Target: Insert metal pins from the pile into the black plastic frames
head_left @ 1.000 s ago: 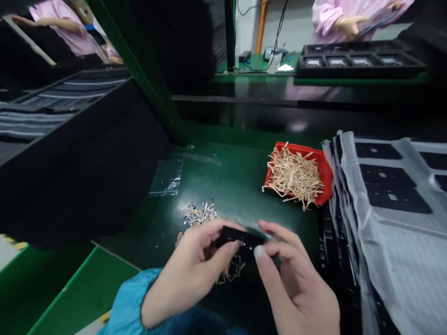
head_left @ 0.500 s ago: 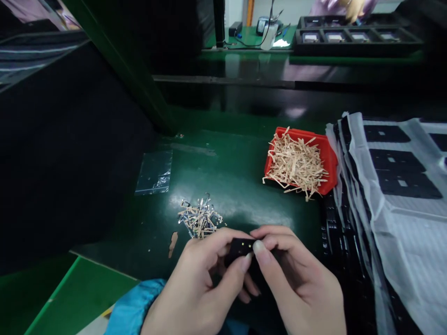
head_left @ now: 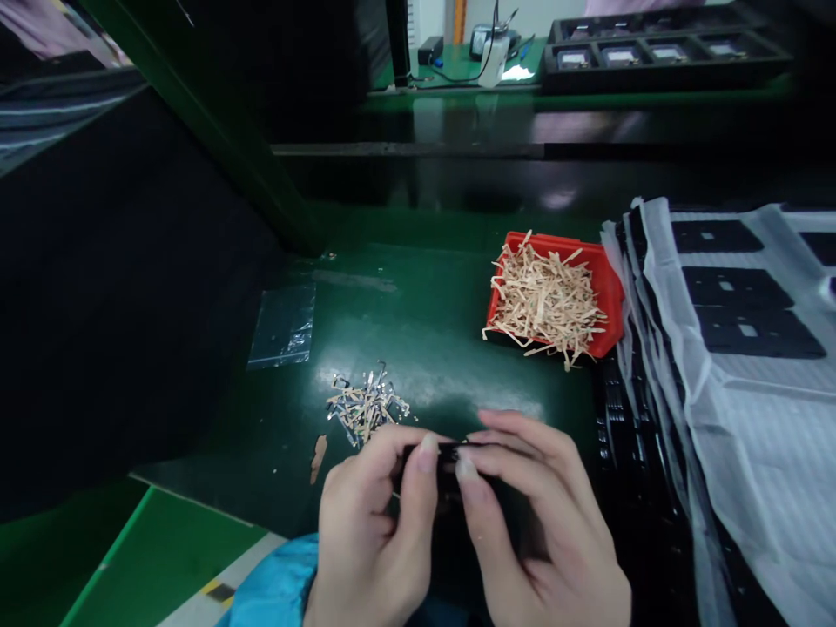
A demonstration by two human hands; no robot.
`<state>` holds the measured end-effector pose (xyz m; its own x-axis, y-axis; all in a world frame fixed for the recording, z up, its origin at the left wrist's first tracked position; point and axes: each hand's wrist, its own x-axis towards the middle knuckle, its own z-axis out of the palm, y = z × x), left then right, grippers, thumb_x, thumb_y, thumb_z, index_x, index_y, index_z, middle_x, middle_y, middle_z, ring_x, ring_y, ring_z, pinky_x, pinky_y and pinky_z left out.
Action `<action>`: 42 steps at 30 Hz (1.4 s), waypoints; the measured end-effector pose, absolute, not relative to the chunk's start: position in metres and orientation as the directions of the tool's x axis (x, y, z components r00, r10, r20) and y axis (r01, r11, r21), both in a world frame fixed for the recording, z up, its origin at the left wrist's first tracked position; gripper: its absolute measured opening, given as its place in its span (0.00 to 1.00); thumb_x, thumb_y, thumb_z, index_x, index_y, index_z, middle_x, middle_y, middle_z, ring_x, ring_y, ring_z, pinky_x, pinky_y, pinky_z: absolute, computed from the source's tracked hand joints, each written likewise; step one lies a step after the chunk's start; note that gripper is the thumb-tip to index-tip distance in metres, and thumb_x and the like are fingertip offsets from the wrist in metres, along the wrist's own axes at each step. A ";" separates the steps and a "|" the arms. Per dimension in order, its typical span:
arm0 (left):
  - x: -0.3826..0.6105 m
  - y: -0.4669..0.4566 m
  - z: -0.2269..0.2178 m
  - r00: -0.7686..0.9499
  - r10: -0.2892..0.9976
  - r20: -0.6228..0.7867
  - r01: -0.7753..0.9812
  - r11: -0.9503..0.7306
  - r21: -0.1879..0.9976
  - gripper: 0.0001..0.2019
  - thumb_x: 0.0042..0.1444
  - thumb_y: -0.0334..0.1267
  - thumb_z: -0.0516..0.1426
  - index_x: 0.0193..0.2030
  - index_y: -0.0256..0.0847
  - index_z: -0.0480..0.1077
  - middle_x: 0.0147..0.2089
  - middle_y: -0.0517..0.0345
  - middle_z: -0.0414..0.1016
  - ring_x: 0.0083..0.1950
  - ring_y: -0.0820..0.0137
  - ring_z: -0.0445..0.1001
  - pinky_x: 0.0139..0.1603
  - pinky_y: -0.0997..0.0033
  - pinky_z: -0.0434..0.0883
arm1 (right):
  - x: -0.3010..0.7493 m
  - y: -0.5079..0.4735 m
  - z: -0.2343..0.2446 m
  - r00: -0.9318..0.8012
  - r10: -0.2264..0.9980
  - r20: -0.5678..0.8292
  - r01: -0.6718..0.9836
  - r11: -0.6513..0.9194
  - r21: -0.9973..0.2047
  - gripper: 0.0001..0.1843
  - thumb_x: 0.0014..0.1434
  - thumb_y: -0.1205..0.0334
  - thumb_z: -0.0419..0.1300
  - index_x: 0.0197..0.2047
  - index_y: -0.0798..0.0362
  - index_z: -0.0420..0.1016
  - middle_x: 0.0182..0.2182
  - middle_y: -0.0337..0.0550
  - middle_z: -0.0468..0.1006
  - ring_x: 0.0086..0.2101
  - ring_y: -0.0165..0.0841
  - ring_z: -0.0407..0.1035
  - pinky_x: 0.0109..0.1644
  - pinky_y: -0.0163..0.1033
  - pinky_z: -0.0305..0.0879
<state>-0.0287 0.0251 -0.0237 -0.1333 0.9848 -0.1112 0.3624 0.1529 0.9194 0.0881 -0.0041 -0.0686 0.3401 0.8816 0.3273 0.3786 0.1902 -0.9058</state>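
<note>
Low in the head view, a small flat black part [head_left: 447, 451] is seen almost edge-on between my hands. My left hand [head_left: 385, 522] is closed on its left end, thumb on the near face and fingers behind. At the other end, the thumb and fingers of my right hand [head_left: 549, 514] pinch the edge; whether a smaller piece sits between them is hidden. Just beyond my left hand lies a loose pile of thin metallic and tan strips [head_left: 366, 402]. A brown paper-like scrap [head_left: 318, 459] lies left of that pile.
A red bin [head_left: 610, 300] heaped with pale curled strips [head_left: 549, 296] stands beyond my right hand. Stacked white sheets [head_left: 771, 435] with black plates [head_left: 738, 287] fill the right side. A clear zip bag [head_left: 282, 326] lies left. Across the bench is a black compartment tray [head_left: 666, 65].
The black part has turned from showing its face with two gold dots to nearly edge-on. Both hands have shifted slightly left in view, and the other person's hand has left the far tray.
</note>
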 end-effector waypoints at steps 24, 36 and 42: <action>-0.033 0.024 -0.032 0.151 0.966 -0.211 -0.066 0.223 0.973 0.16 0.75 0.49 0.54 0.41 0.41 0.75 0.27 0.59 0.83 0.27 0.69 0.84 0.29 0.76 0.79 | 0.096 -0.005 -0.068 0.469 0.838 0.277 0.076 0.275 -0.959 0.09 0.64 0.73 0.65 0.41 0.47 0.74 0.34 0.36 0.80 0.35 0.26 0.78 0.38 0.27 0.78; -0.024 0.017 -0.029 -0.022 0.988 -0.154 0.010 0.155 0.988 0.11 0.69 0.44 0.61 0.38 0.42 0.70 0.21 0.67 0.76 0.17 0.72 0.78 0.19 0.77 0.77 | 0.098 -0.010 -0.076 0.325 0.892 0.315 0.133 0.287 -0.949 0.07 0.68 0.70 0.63 0.43 0.47 0.75 0.36 0.35 0.79 0.37 0.24 0.78 0.41 0.26 0.74; -0.024 0.011 -0.026 0.014 0.987 -0.159 0.014 0.159 0.987 0.12 0.70 0.48 0.60 0.40 0.42 0.70 0.24 0.63 0.78 0.23 0.70 0.80 0.25 0.73 0.80 | 0.100 -0.010 -0.078 0.325 0.868 0.376 0.132 0.352 -0.927 0.08 0.67 0.72 0.64 0.43 0.48 0.76 0.36 0.38 0.81 0.37 0.28 0.79 0.40 0.30 0.77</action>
<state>-0.0244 0.0105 -0.0255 0.0139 0.9871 -0.1595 0.0142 0.1593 0.9871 0.0997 -0.0103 -0.0778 0.3255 0.8676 0.3759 0.1315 0.3521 -0.9267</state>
